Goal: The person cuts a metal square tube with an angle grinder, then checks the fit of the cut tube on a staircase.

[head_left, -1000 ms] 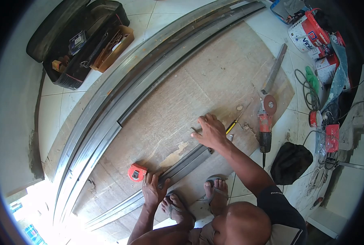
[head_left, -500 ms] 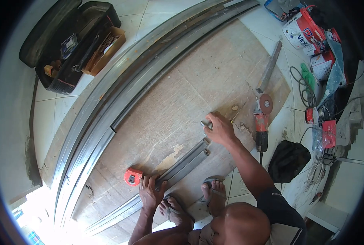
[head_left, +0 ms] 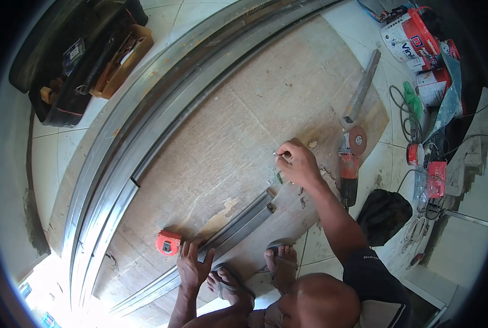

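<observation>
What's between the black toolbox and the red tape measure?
Head view: tiled floor, long metal bars lying on the board, then bare board up to the tape measure.

This is a makeshift workshop on a tiled floor [head_left: 159, 24]: angle grinder [head_left: 349, 169], long metal profiles [head_left: 245, 227], paint buckets [head_left: 411, 44] (one lettered "Vinil"), open toolbox [head_left: 63, 112].

Person's got a dark short sleeve [head_left: 372, 277] with tiny pale lettering [head_left: 371, 257] near its hem, a light panel [head_left: 382, 314] below that sleeve, brownish shorts [head_left: 274, 316] left of it, strappy sandals [head_left: 280, 242] further off.
</observation>
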Demonstrator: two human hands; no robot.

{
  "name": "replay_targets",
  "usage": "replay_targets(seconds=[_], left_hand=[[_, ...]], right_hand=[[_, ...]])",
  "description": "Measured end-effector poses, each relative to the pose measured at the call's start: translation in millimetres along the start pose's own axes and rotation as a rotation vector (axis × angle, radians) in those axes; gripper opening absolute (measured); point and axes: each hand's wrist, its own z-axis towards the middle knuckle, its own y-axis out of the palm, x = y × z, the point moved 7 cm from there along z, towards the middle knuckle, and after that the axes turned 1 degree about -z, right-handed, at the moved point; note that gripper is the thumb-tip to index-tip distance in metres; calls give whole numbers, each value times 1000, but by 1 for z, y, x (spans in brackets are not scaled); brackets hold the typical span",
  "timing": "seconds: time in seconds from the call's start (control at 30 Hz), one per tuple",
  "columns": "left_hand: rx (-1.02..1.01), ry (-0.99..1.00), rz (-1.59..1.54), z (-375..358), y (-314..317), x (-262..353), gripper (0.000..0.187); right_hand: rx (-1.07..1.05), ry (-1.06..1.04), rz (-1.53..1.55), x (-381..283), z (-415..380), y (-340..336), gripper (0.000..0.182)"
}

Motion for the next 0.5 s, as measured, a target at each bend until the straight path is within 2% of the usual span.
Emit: replay_targets(seconds=[0.1,0.17,0.27,0.37,0.5], left_hand=[[-20,-18,-17,3,1,-3,38],[-31,-23,-35,5,3,-6,39],[-56,-82,-66,9,2,-6,40],[-64,-117,-68,11,2,-7,40],[-73,-146,-21,13,5,-8,39]], right_hand=[[-11,-25,37,2,2,-15,10],[-173,-153,-136,-8,-4,-8,13],[-98,-149,-246,-11,-15,-9,19],[-146,-112,-218,-3,-32,0,27],[-147,-153,-297,-11,-41,8,29]])
